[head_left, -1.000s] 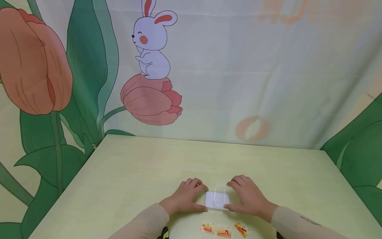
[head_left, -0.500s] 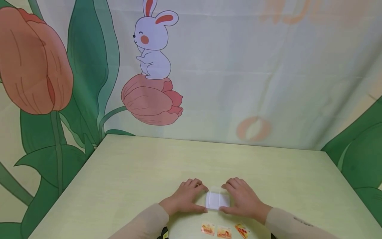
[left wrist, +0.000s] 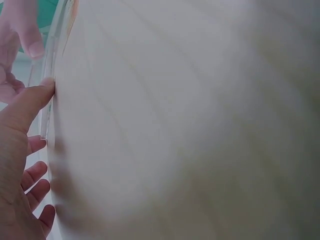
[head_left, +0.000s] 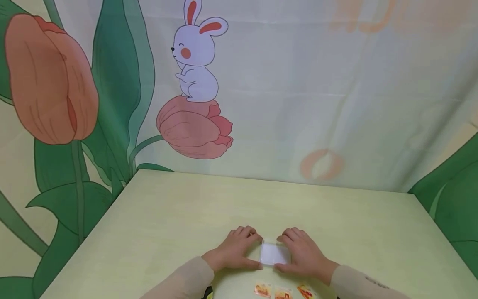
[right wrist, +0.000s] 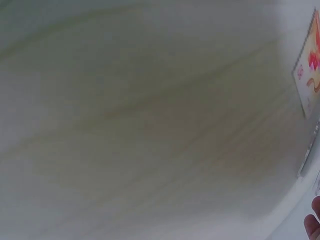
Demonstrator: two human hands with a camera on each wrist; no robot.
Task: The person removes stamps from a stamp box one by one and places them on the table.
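Note:
A small flat white plastic box (head_left: 275, 254) lies on the table between both hands. My left hand (head_left: 239, 249) grips its left side, thumb at the near corner and forefinger at the far one. In the left wrist view, the left thumb (left wrist: 37, 97) presses the edge of the clear plastic (left wrist: 48, 107). My right hand (head_left: 304, 253) pinches a clear lid over the box, thumb on the near edge and fingers at the far edge. The lid now overlaps most of the box, and its outline is faint. Right fingertips (right wrist: 312, 225) show at the corner of the right wrist view.
Three small orange-and-yellow postage stamps, a left one (head_left: 263, 290), a middle one (head_left: 283, 293) and a right tilted one (head_left: 306, 291), lie nearer the person than the box. The pale table (head_left: 186, 207) meets a printed curtain (head_left: 280, 104) behind.
The right hand has moved left, bringing the clear lid from tilted at the box's right part to lying low over the box. The left hand stays at the box's left side.

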